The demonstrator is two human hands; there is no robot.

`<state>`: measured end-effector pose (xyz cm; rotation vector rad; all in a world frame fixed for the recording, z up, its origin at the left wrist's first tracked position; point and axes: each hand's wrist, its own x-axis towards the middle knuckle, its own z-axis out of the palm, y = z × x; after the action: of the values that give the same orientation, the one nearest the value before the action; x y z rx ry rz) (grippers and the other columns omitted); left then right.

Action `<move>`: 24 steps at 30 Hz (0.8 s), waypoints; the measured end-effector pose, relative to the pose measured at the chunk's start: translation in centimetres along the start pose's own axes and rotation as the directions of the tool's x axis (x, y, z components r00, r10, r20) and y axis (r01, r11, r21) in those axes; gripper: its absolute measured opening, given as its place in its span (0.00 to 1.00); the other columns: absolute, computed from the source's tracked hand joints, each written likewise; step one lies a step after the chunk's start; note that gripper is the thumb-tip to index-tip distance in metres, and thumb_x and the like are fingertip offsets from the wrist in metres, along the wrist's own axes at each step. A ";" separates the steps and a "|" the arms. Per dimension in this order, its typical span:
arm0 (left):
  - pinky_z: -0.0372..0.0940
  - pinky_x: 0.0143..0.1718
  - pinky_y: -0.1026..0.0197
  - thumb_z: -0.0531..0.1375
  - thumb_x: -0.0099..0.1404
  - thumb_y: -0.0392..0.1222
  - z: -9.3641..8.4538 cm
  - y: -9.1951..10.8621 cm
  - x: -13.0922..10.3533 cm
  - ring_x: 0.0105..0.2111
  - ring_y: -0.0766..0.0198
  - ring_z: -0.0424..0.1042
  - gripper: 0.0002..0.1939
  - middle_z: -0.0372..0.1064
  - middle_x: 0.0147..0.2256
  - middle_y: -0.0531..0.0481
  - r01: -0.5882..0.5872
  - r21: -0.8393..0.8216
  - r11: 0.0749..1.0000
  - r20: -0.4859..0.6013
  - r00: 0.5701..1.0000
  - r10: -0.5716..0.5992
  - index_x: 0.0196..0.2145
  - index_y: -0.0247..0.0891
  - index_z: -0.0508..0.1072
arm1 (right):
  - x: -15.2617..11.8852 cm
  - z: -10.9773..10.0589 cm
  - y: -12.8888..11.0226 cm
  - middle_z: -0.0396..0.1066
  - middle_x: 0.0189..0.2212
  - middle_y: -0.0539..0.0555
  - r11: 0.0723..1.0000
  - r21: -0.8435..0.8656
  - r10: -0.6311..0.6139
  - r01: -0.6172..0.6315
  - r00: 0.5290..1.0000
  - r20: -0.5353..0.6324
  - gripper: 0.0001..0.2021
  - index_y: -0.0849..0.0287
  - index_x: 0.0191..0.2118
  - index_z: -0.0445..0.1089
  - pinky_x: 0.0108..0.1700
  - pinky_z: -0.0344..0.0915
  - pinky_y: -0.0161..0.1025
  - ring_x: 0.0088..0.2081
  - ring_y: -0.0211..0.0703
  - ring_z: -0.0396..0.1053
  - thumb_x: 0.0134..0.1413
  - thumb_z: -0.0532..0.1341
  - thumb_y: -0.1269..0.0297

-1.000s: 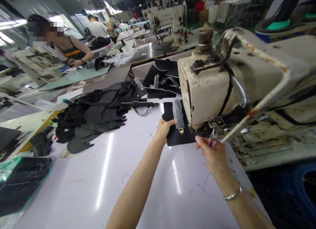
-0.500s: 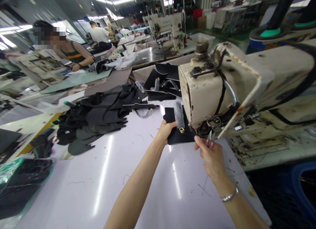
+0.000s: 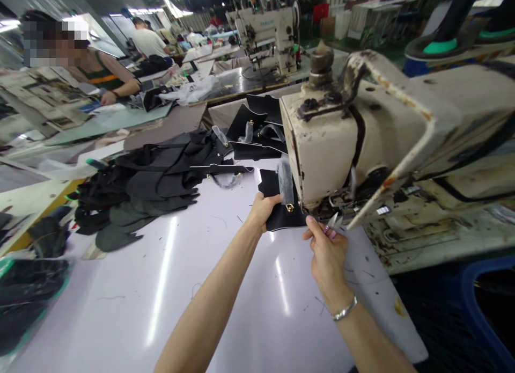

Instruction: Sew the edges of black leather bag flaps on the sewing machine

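My left hand (image 3: 265, 207) grips the left edge of a black bag panel (image 3: 277, 221), thumb on top. A handle wrapped in clear plastic (image 3: 285, 184) lies on this panel, with a gold ring (image 3: 289, 207) at its near end. The panel's right side goes under the head of a sewing machine (image 3: 322, 147), where the needle area is mostly hidden. Small scissors with pink grips (image 3: 332, 225) are held in my right hand (image 3: 329, 249), blades pointing up and away. My right thumb and forefinger are at the panel's near right corner, by the machine foot; whether they touch it is unclear.
On the white table (image 3: 225, 287) lie thread scraps and a heap of dark cut pieces (image 3: 148, 185). More black panels with wrapped handles (image 3: 257, 150) lie behind. A blue basket (image 3: 469, 298) stands at lower right. Across the way, a person (image 3: 108, 78) works at another machine.
The view has shifted, so most things appear further left. The panel's handle appears slightly closer to the machine head. Both hands keep their hold.
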<state>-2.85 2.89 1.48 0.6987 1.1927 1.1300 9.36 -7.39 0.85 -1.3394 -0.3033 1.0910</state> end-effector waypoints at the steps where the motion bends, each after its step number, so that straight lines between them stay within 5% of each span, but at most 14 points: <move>1: 0.78 0.41 0.49 0.74 0.42 0.34 -0.1 -0.1 0.0 0.36 0.47 0.82 0.20 0.82 0.32 0.46 0.007 0.002 1.000 -0.019 1.000 -0.007 0.37 0.34 0.80 | -0.1 0.2 0.0 0.63 0.17 0.48 1.000 0.013 0.002 -0.002 1.000 -0.016 0.23 0.58 0.15 0.67 0.24 0.44 0.37 0.20 0.32 0.49 0.40 0.76 0.49; 6: 0.78 0.42 0.48 0.74 0.42 0.34 -0.4 -0.2 0.0 0.36 0.47 0.82 0.20 0.82 0.33 0.45 0.046 -0.003 0.999 -0.021 0.999 -0.046 0.36 0.34 0.79 | -0.6 0.9 -0.1 0.59 0.18 0.46 1.000 0.012 0.023 -0.023 0.999 -0.025 0.23 0.57 0.18 0.65 0.24 0.43 0.37 0.22 0.32 0.45 0.41 0.75 0.47; 11: 0.78 0.43 0.47 0.72 0.40 0.31 -0.4 -0.4 -0.2 0.35 0.48 0.82 0.21 0.82 0.32 0.46 0.058 -0.023 0.998 -0.059 0.996 -0.059 0.35 0.35 0.76 | -0.9 1.1 0.0 0.44 0.19 0.41 0.998 0.011 0.061 -0.061 0.998 0.018 0.33 0.52 0.20 0.48 0.23 0.39 0.36 0.23 0.32 0.39 0.38 0.76 0.44; 24: 0.79 0.32 0.53 0.68 0.41 0.31 -0.5 -0.7 -0.8 0.25 0.55 0.79 0.16 0.79 0.26 0.49 0.035 -0.038 0.999 -0.166 0.985 -0.041 0.32 0.33 0.75 | -0.6 1.7 0.6 0.48 0.18 0.41 0.999 0.039 0.025 -0.024 0.999 -0.026 0.27 0.53 0.21 0.52 0.21 0.44 0.34 0.21 0.31 0.44 0.45 0.73 0.49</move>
<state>-3.06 1.87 1.00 0.5613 1.3188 1.1922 7.55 -6.86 0.99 -1.3250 -0.2454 1.0938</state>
